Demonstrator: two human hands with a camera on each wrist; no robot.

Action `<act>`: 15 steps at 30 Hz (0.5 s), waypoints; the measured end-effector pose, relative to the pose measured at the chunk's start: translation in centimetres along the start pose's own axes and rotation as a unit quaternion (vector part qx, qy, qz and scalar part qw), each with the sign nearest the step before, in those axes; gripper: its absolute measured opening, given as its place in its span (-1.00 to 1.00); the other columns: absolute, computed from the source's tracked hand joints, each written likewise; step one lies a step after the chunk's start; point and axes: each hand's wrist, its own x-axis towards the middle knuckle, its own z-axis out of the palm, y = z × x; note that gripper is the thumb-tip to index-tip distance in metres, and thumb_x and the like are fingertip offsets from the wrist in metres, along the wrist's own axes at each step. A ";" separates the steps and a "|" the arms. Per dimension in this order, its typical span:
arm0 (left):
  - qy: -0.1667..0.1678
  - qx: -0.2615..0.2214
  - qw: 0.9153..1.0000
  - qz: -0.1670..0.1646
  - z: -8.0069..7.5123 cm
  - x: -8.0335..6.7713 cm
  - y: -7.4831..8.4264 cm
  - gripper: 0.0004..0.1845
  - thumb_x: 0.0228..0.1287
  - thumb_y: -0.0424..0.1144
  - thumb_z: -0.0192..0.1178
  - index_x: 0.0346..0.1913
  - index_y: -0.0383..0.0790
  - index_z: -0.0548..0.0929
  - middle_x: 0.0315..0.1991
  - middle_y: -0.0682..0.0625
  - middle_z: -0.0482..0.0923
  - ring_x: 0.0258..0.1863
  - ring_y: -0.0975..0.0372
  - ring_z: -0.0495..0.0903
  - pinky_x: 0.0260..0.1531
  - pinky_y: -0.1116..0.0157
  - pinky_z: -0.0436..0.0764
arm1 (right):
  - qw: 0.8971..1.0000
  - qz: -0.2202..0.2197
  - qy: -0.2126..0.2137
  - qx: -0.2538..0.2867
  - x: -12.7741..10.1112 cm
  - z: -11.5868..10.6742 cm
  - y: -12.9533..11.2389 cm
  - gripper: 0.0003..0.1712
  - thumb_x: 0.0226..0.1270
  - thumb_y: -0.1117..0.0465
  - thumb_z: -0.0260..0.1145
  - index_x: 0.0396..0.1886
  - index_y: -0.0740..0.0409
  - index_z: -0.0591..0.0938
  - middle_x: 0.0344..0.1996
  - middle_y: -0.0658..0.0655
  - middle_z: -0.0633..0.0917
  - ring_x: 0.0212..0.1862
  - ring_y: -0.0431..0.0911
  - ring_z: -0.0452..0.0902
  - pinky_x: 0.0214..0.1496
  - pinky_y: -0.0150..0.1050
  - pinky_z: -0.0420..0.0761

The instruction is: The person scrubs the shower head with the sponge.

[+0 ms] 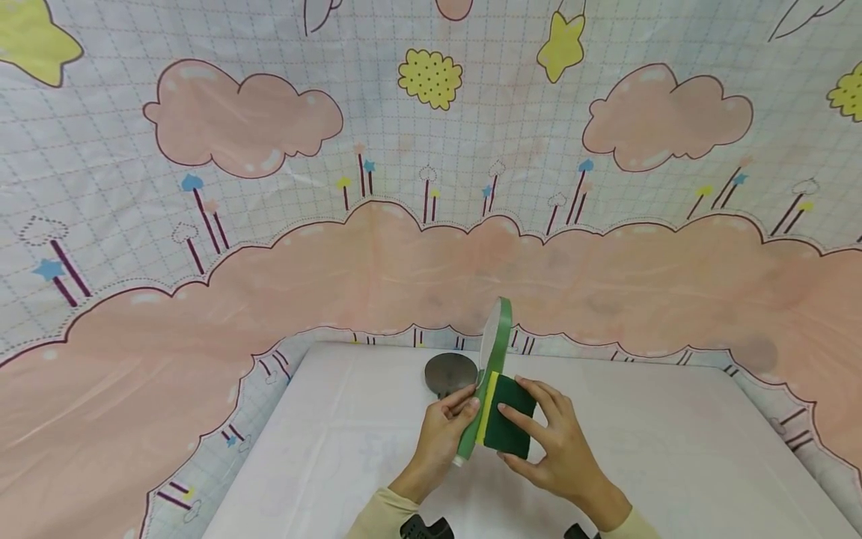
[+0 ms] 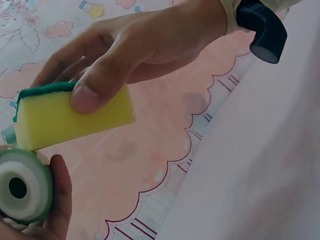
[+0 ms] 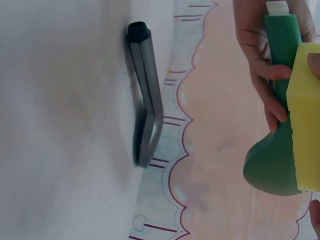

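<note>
Left hand [image 1: 441, 430]: fingers curled round the handle of a green paddle [image 1: 489, 374], held upright on edge above the table [image 1: 673, 449]. In the left wrist view the handle's round butt end, white with a dark hole, sits against the thumb.

Right hand [image 1: 555, 442]: thumb and fingers pinch a sponge [image 1: 508, 419], yellow foam with a dark green scouring face. The yellow side lies against the flat of the paddle; green side faces the right palm.

Both things are held in the air over the near middle of the table, just in front of the person.

Just beyond the hands, a dark grey paddle [image 1: 450, 372] lies flat on the white table near its far edge; in the right wrist view its handle points along that edge.

Bare white table surface spreads to both sides of the hands. Behind and around the table hangs a cloth [image 1: 377, 254] printed with pink clouds and yellow stars.
</note>
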 end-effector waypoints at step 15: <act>-0.017 -0.034 0.999 -0.008 0.0 0.7 -0.3 -0.42 0.49 -0.13 0.06 0.42 -0.39 0.31 0.29 -0.28 0.48 0.12 0.21 0.60 0.03 0.36 0.63 | 1.000 -0.020 0.003 0.004 -0.8 0.9 -0.6 -0.36 0.29 -0.37 0.18 0.20 -0.13 0.63 0.30 0.28 0.48 0.29 0.11 0.33 0.26 -0.09 0.24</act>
